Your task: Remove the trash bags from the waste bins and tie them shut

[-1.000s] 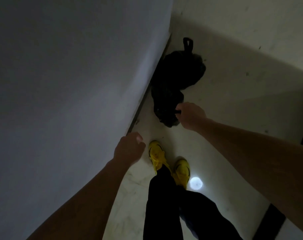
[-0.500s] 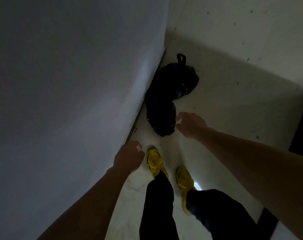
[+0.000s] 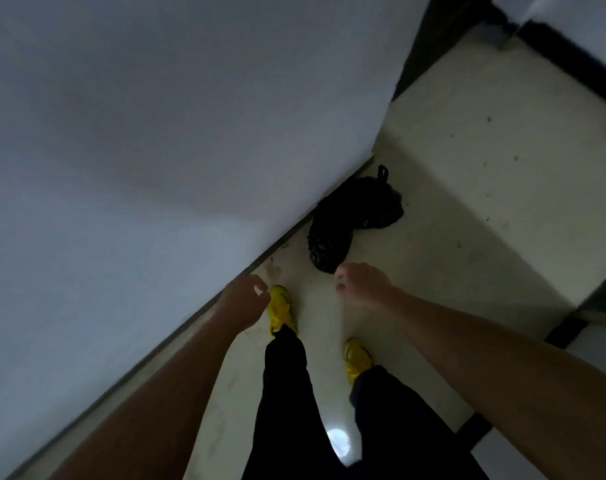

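Observation:
Two black trash bags lie on the pale floor against the wall. The farther bag (image 3: 367,202) has a knotted loop sticking up at its top. The nearer bag (image 3: 329,247) lies just in front of it. My right hand (image 3: 362,284) hovers just short of the nearer bag, fingers loosely curled, holding nothing. My left hand (image 3: 246,299) hangs near the wall's base with its fingers curled in, also holding nothing. No waste bin is in view.
A grey wall (image 3: 156,150) fills the left side and meets the floor along a dark skirting line. My yellow shoes (image 3: 280,308) and dark trousers stand below the hands. Dark floor bands (image 3: 564,332) run at the right. A light reflection (image 3: 338,441) shines on the floor.
My right hand has let go of the nearer bag, which now rests on the floor. I have stepped back, so the bags look farther away. The left hand stays empty.

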